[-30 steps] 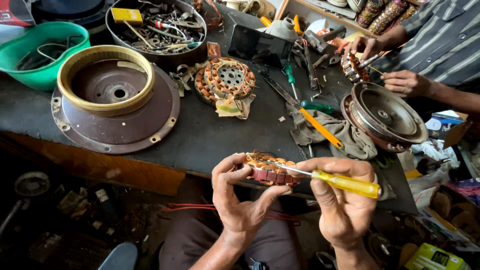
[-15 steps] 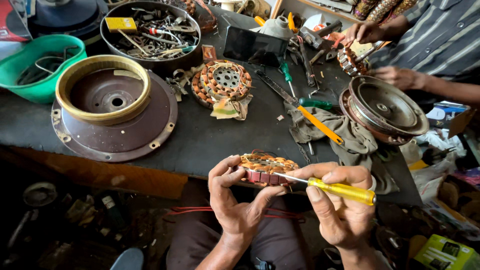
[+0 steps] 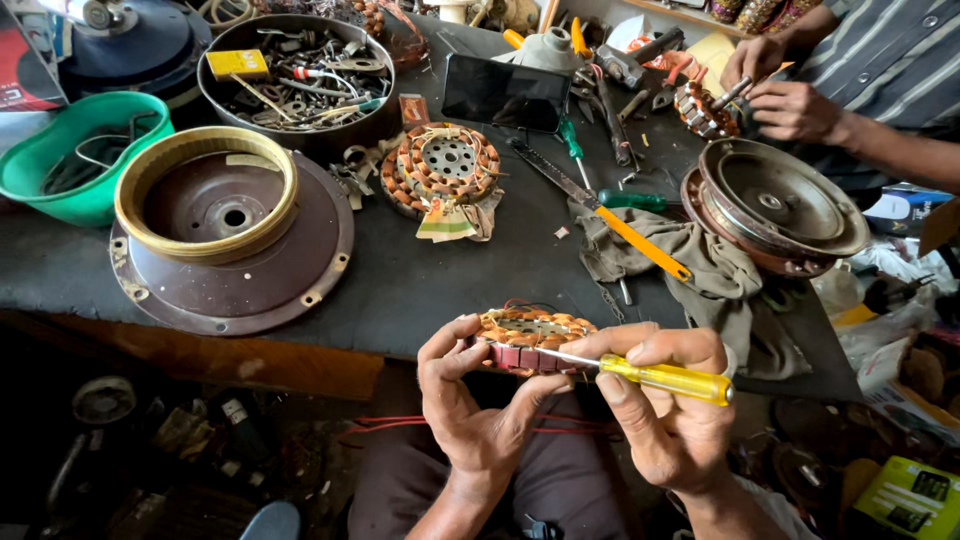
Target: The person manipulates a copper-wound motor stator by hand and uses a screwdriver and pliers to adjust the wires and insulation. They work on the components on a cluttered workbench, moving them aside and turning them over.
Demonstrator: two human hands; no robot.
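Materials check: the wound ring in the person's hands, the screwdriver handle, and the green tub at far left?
Wound ring: shiny orange-brown coils, likely enamelled copper wire, over a darker reddish core; core material unclear.
Screwdriver handle: glossy, translucent yellow, looks like hard plastic; the shaft is bright bare metal.
Green tub: uniform matte green with a smooth rolled rim, probably moulded plastic.

So my left hand (image 3: 470,410) and right hand (image 3: 665,410) are side by side just off the near edge of the bench (image 3: 420,280), with the wound stator (image 3: 530,338) between them and the screwdriver (image 3: 640,374) lying across from the right. Straight ahead past my hands sits another stator (image 3: 445,165), a phone (image 3: 505,93) behind it. Ahead-left there's the big motor cover (image 3: 230,235), a tray of bits (image 3: 295,75) behind that, a plastic tub (image 3: 75,155) further left. Ahead-right, a rag (image 3: 700,270), then a rotor housing (image 3: 775,205), with a co-worker's hands (image 3: 790,100) behind it.
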